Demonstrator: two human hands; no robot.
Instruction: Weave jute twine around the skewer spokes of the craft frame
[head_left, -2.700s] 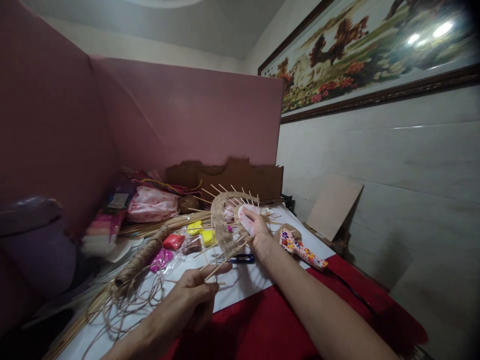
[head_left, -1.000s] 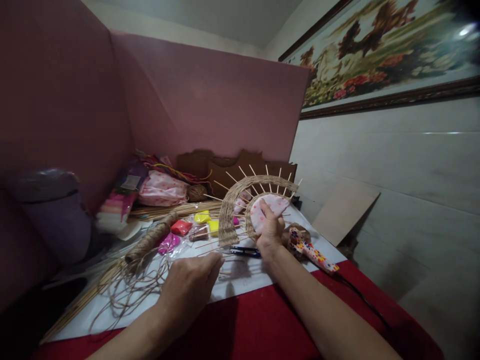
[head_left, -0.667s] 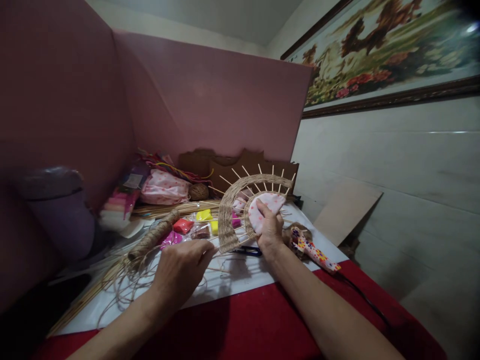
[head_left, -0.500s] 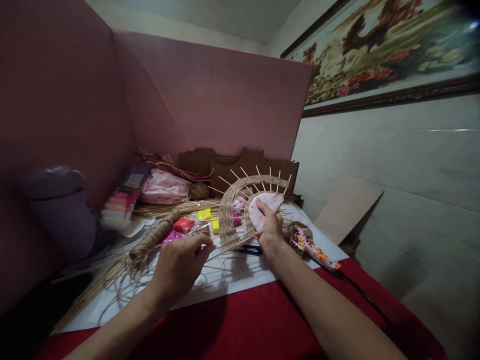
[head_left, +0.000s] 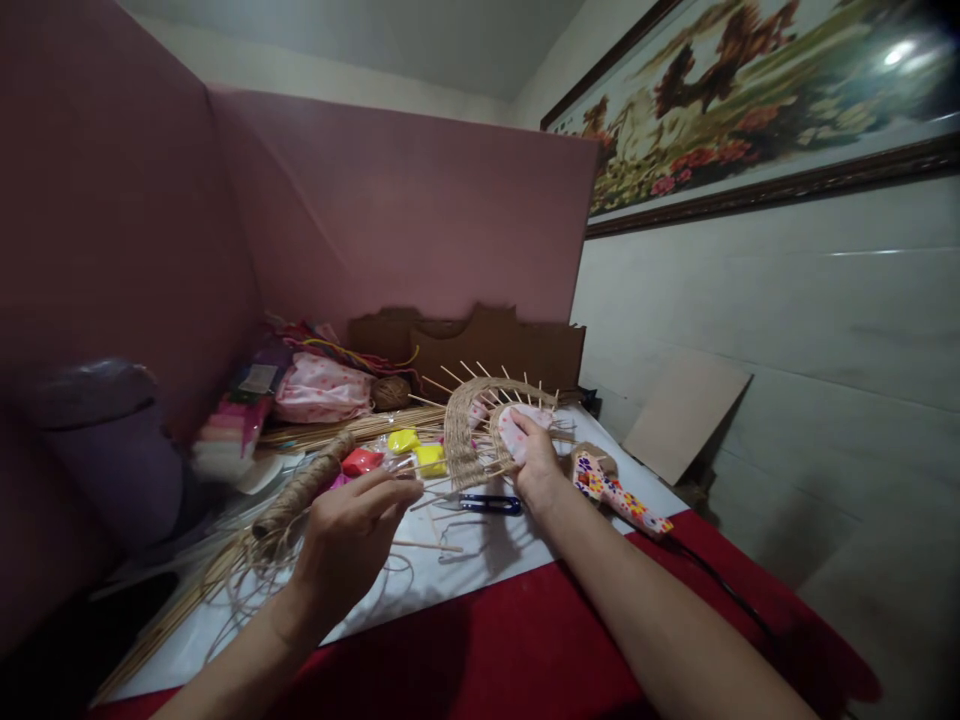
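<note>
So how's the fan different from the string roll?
The fan is curved, with sticks poking out; the string roll is long and straight. The fan has a pale, spotted middle; the roll is plain brown. The right hand holds the fan up; the roll lies on the table. Both look brown and stringy.

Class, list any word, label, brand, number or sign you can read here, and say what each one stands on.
No text can be read.
White label on a plastic-wrapped pack at the left: too small and blurred to read.
Framed picture on the wall: small dark marks near its upper left corner, too small to tell whether they are writing.
Woven piece: no lettering visible.
</note>
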